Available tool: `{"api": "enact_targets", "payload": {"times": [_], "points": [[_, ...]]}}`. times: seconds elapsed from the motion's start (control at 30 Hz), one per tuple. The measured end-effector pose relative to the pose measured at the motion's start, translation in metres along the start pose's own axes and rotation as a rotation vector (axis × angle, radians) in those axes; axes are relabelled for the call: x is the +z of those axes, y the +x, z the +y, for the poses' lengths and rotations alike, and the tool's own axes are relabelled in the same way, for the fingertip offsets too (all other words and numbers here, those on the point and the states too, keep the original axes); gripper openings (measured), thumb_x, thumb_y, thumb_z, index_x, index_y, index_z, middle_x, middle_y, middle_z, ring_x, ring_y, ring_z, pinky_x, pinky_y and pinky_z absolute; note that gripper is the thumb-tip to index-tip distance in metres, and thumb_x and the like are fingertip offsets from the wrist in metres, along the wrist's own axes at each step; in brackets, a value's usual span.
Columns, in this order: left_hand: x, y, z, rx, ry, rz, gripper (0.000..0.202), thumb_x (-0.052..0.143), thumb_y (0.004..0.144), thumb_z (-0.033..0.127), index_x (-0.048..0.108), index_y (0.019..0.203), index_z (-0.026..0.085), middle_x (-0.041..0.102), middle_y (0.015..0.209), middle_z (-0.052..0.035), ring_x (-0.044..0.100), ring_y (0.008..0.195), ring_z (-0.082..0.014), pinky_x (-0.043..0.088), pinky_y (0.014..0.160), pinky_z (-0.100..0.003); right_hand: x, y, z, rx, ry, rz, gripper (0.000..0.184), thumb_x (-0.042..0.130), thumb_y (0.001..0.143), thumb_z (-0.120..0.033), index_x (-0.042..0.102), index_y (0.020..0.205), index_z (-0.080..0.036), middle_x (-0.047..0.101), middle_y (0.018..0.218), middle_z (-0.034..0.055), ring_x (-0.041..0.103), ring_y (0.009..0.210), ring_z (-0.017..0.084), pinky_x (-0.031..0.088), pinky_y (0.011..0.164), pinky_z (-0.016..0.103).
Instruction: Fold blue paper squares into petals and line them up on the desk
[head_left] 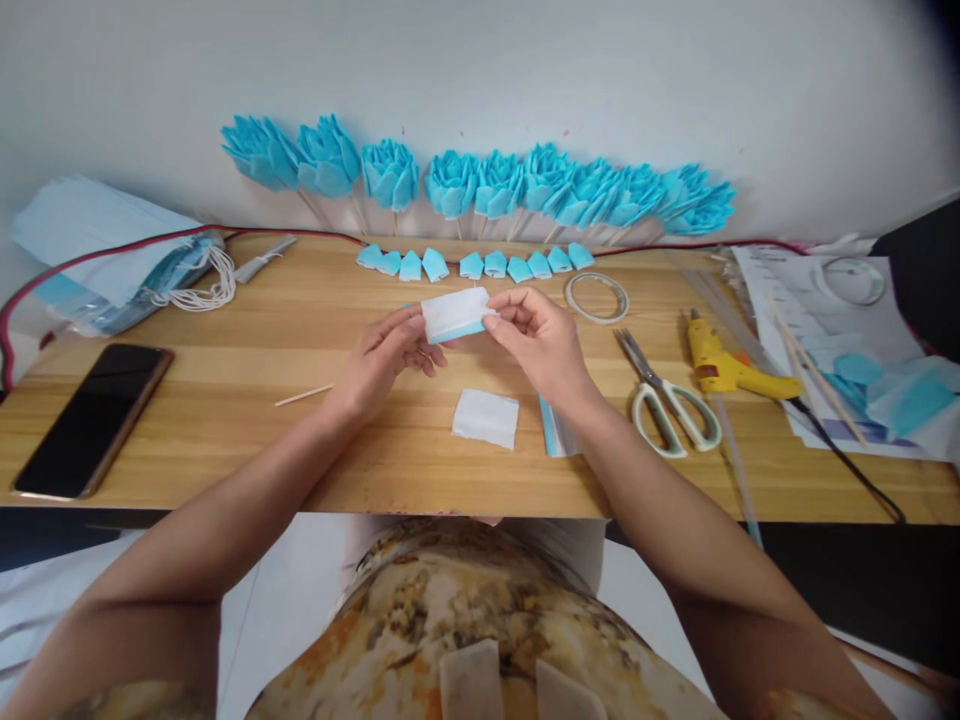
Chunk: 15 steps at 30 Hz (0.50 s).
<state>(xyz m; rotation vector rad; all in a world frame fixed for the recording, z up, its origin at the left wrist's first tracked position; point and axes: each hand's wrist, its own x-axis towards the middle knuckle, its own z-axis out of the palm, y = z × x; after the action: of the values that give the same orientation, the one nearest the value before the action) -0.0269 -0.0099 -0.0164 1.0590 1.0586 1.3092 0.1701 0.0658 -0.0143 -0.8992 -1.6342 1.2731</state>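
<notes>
Between my two hands, just above the table, is a small white piece of fabric (454,312) with a blue strip along its lower edge. My left hand (390,350) pinches its left end. The fingers of my right hand (536,335) are closed on its right end. Below them a white square of fabric (486,417) lies flat on the wood. A blue-and-white piece (555,428) is partly hidden under my right forearm. A thin wooden stick (304,395) lies beside my left wrist. Several small folded blue pieces (495,264) form a row beyond my hands.
Several blue fabric flowers (452,185) on sticks lean against the wall. To the right are a tape roll (597,281), scissors (663,395) and a yellow glue gun (720,362). A phone (94,420) and a stack of pale blue sheets (112,240) lie at left.
</notes>
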Motion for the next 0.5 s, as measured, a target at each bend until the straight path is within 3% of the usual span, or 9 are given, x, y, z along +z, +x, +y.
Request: {"api": "enact_targets", "payload": {"times": [0.1, 0.23, 0.5], "points": [[0.0027, 0.0000, 0.0023, 0.010, 0.030, 0.051, 0.053, 0.073, 0.086, 0.046, 0.064, 0.128, 0.015, 0.071, 0.084, -0.0049, 0.064, 0.068, -0.0132, 0.052, 0.058, -0.024, 0.0010, -0.0011, -0.0015, -0.007, -0.003, -0.014, 0.019, 0.071, 0.079, -0.033, 0.063, 0.093, -0.022, 0.066, 0.074, -0.0033, 0.060, 0.068, 0.011, 0.048, 0.066, 0.027], [0.0047, 0.0016, 0.0014, 0.030, 0.070, 0.106, 0.069, 0.084, 0.073, 0.030, 0.059, 0.137, 0.019, 0.062, 0.071, 0.0026, 0.057, 0.061, -0.0111, 0.047, 0.054, -0.023, 0.0032, -0.0028, -0.0026, -0.020, -0.031, -0.016, 0.018, 0.070, 0.080, -0.032, 0.063, 0.094, -0.023, 0.065, 0.073, -0.0036, 0.058, 0.067, 0.011, 0.047, 0.064, 0.027], [0.0023, 0.0023, -0.0017, 0.099, 0.123, 0.197, 0.070, 0.080, 0.073, 0.021, 0.059, 0.140, 0.028, 0.067, 0.084, -0.0005, 0.052, 0.060, -0.0105, 0.045, 0.057, -0.026, 0.0009, -0.0015, 0.0013, 0.055, 0.019, -0.135, 0.042, 0.069, 0.082, -0.034, 0.061, 0.122, -0.027, 0.059, 0.073, -0.0053, 0.052, 0.065, 0.012, 0.041, 0.059, 0.027]]}}
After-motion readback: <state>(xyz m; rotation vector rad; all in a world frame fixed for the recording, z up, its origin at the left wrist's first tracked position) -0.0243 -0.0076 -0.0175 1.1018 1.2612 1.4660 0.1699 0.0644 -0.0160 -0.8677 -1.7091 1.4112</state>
